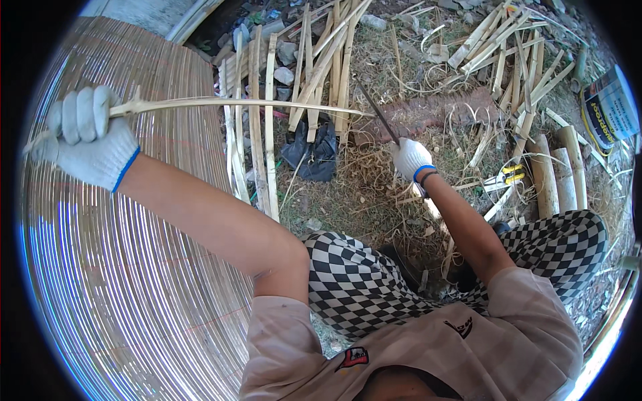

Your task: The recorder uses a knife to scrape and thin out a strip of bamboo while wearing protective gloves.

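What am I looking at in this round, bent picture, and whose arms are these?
There is no machine here: the picture comes from a wide fisheye camera worn on a person's head, looking down at their own arms, so straight edges curve near the rim. The left hand, in a white work glove, is raised with its fingers closed around one end of a long thin bamboo strip. The gloved right hand grips a dark knife whose blade meets the strip's far end. On the left lies a large mat of fine bamboo slats. On the ground ahead lie split bamboo pieces, shavings, a black bag and yellow-handled pliers.
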`<state>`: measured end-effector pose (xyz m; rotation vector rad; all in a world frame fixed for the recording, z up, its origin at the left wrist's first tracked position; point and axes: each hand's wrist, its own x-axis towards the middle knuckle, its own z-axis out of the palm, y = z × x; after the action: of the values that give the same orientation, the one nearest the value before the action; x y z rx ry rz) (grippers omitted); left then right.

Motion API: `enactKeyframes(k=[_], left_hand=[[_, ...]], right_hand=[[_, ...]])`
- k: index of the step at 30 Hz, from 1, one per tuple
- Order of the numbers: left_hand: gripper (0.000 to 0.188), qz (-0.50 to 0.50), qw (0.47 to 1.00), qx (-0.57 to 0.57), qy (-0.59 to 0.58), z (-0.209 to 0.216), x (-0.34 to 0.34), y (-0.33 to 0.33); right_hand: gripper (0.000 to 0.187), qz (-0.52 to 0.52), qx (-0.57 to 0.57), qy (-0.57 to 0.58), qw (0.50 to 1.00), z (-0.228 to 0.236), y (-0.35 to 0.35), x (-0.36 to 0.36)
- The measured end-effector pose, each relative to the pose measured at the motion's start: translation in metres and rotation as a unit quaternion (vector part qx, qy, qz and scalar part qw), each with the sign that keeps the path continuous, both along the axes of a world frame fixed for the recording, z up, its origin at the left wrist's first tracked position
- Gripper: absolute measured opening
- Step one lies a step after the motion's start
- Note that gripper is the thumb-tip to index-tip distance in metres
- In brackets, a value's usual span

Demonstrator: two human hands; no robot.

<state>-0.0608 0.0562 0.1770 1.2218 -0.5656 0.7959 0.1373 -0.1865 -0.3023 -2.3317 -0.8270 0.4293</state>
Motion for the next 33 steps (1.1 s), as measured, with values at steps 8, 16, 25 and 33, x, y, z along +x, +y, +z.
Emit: enactKeyframes(k=[8, 16, 25, 33], left_hand=[[0.010, 0.142, 0.988, 0.012, -0.055, -0.003, 0.036, -0.058], [0.025, 0.285, 0.947, -0.012, -0.149, -0.005, 0.075, -0.129], [0.023, 0.313, 0.944, 0.009, -0.103, -0.007, 0.078, -0.125], [0.025, 0.316, 0.945, 0.005, -0.080, -0.007, 0.085, -0.119]], right_hand=[[0.032, 0.014, 0.135, -0.016, 0.991, 0.142, -0.019, -0.028], [0.024, 0.094, 0.318, -0.081, 0.940, 0.304, -0.026, -0.070], [0.029, 0.114, 0.335, -0.210, 0.911, 0.374, -0.027, -0.070], [0.032, 0.096, 0.330, -0.273, 0.898, 0.376, -0.003, -0.061]])
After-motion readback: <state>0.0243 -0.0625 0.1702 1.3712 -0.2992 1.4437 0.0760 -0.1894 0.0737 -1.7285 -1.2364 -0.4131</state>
